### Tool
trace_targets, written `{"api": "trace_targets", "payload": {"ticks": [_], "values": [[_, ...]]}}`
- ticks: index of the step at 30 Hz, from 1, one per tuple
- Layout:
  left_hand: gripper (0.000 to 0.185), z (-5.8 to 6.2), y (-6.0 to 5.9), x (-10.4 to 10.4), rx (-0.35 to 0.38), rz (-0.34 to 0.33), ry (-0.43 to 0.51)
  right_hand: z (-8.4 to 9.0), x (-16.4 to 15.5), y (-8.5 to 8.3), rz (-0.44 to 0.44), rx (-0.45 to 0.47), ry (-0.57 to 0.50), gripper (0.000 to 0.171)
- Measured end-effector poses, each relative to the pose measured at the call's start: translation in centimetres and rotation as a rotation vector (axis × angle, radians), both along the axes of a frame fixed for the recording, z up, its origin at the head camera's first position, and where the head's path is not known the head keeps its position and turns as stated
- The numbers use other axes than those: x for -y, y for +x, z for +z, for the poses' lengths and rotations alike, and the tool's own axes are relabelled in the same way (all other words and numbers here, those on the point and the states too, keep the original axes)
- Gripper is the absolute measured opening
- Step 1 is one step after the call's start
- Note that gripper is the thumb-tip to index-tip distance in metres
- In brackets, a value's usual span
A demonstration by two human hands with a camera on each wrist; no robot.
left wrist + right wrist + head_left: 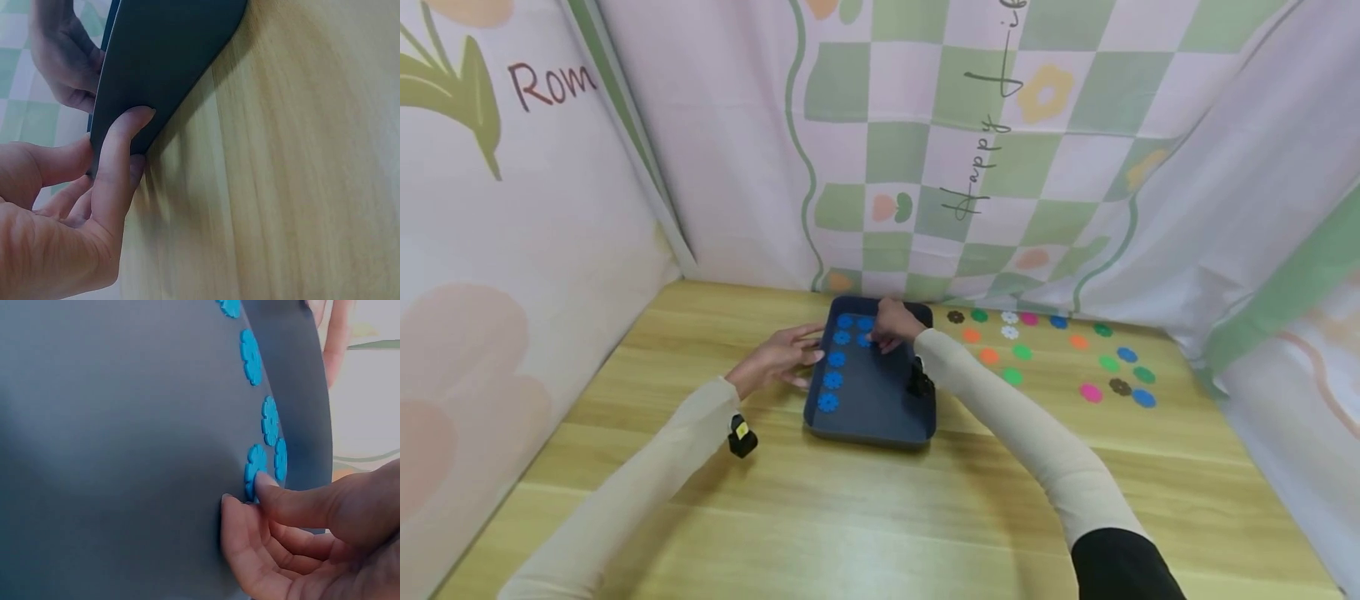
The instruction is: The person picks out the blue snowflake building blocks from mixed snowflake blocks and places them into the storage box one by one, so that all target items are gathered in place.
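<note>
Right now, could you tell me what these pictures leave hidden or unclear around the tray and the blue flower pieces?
- Head view: the right hand covers the blue flower piece it touches.
- Right wrist view: the dark tray fills the frame; its near edge and the loose coloured pieces are cut off.
- Left wrist view: only the tray's outer wall shows; the left hand blocks what lies inside.
- Head view: the flower shapes are too small to make out any detail.
</note>
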State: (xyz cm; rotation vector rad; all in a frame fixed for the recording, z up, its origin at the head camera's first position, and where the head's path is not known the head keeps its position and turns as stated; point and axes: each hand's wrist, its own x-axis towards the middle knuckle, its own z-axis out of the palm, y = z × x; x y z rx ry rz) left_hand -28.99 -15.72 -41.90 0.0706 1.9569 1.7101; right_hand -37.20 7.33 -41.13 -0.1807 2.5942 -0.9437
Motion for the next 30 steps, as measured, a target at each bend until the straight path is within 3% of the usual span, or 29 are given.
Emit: {"api": "trace_targets", "payload": {"ticks": [5,11,19,30], "values": [[0.069,0.1,-0.1,-0.1,0.014,0.021,0.011,0.3,-0.2,0.1,-0.019,0.004,-0.011,0.027],[0.069,0.1,-0.1,-0.2,0.017,0.026,0.013,1.0,-1.3,1.1,-0.016,0.003,-0.147,0.016],[0.069,0.1,0.0,-0.3,0.010,0.014,0.012,3.2,-3.7,1.2,0.023,-0.006,-0.162,0.012],[0.069,0.1,0.2,-0.2,0.002,0.008,0.006,3.5,-8.0,1.6,-0.005,-0.031,-0.271,0.016]]}}
